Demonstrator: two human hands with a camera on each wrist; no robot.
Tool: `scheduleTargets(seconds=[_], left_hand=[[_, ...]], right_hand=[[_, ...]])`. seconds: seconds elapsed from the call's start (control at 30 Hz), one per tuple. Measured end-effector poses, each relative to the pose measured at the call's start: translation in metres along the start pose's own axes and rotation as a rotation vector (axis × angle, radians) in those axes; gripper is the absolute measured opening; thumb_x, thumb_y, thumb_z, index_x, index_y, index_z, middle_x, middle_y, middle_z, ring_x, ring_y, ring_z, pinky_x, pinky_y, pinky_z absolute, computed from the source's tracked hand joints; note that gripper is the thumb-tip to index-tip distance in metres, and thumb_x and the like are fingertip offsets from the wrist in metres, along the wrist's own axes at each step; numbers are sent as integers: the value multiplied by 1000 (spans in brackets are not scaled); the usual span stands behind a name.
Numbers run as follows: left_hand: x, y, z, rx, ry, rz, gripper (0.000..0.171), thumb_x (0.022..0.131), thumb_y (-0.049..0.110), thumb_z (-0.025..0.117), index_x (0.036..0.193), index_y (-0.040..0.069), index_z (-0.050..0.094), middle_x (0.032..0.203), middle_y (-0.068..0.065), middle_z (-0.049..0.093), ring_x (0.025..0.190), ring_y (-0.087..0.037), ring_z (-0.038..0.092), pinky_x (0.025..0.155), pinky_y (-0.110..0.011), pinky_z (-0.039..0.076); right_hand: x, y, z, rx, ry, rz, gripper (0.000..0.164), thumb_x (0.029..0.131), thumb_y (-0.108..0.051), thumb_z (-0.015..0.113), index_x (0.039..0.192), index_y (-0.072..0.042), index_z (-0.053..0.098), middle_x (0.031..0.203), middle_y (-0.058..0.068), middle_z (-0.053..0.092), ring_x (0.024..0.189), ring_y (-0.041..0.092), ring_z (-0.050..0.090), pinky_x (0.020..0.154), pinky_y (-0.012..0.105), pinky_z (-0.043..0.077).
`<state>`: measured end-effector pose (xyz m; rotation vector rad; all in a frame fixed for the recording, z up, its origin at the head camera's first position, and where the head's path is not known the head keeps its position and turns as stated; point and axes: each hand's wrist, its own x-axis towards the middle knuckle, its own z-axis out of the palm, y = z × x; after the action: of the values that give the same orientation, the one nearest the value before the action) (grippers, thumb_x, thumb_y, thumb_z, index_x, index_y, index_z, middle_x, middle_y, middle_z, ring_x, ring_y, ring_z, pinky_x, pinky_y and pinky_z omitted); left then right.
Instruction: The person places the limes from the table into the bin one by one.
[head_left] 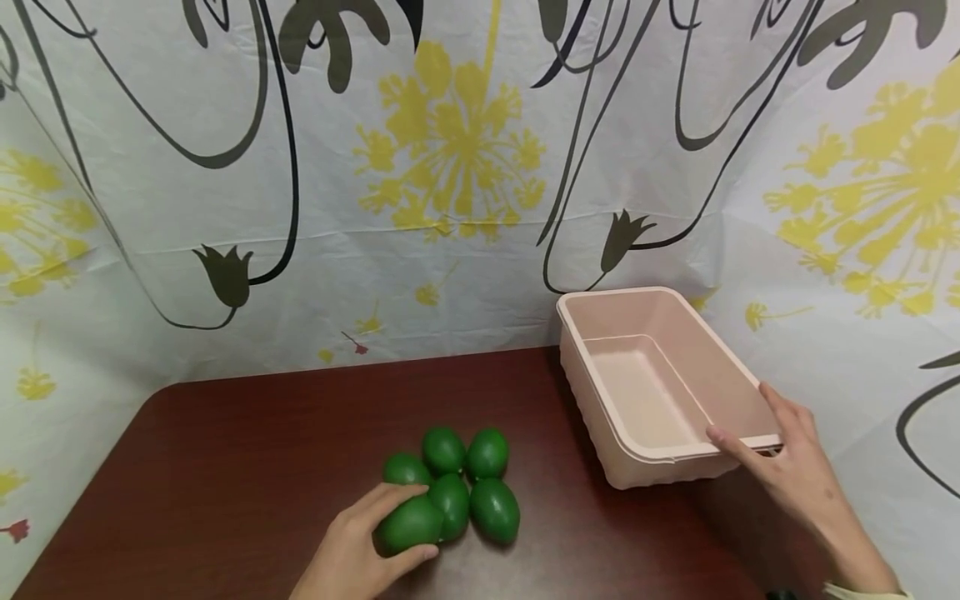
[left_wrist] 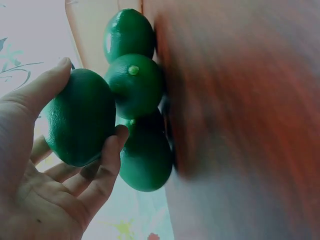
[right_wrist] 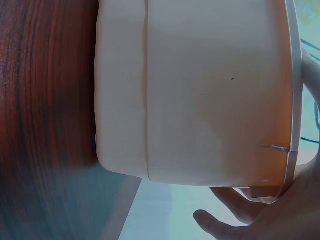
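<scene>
My left hand (head_left: 358, 543) holds a green lime (head_left: 410, 525) between thumb and fingers, at the near left of a group. In the left wrist view, the held lime (left_wrist: 80, 117) looks raised beside the other limes (left_wrist: 134, 85). Several more limes (head_left: 495, 510) lie close together on the table. At the right, my right hand (head_left: 798, 467) grips the near right corner of a pale pink plastic bin (head_left: 600, 400), thumb over the rim. The right wrist view shows the bin's outer wall (right_wrist: 215, 95) and some fingers (right_wrist: 235, 202) beyond its corner.
The dark red-brown wooden table (head_left: 247, 450) has its back edge against a white cloth (head_left: 315, 208) printed with yellow flowers and dark stems. The bin stands at the table's right side, by the cloth. A small dark object (head_left: 782, 595) shows at the bottom edge.
</scene>
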<state>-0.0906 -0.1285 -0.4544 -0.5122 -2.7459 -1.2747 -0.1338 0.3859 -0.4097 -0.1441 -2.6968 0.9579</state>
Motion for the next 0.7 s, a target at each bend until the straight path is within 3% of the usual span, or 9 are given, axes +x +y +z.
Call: scheduleTargets(seconds=[0.33, 0.7], left_hand=[[12, 18, 3, -29, 4, -80, 58, 81, 52, 86, 133, 38, 65, 130, 13, 67, 104, -13, 71, 74, -23, 58], [19, 28, 7, -25, 28, -64, 56, 80, 52, 87, 130, 51, 60, 124, 22, 64, 100, -3, 66, 76, -22, 58]], right_hand=[[-1, 2, 1, 11, -4, 15, 102, 94, -43, 73, 167, -6, 11, 158, 43, 18, 138, 62, 29, 114, 78, 22], [0, 2, 1, 27, -3, 18, 102, 94, -42, 73, 168, -7, 11, 160, 42, 17, 139, 63, 28, 114, 78, 22]])
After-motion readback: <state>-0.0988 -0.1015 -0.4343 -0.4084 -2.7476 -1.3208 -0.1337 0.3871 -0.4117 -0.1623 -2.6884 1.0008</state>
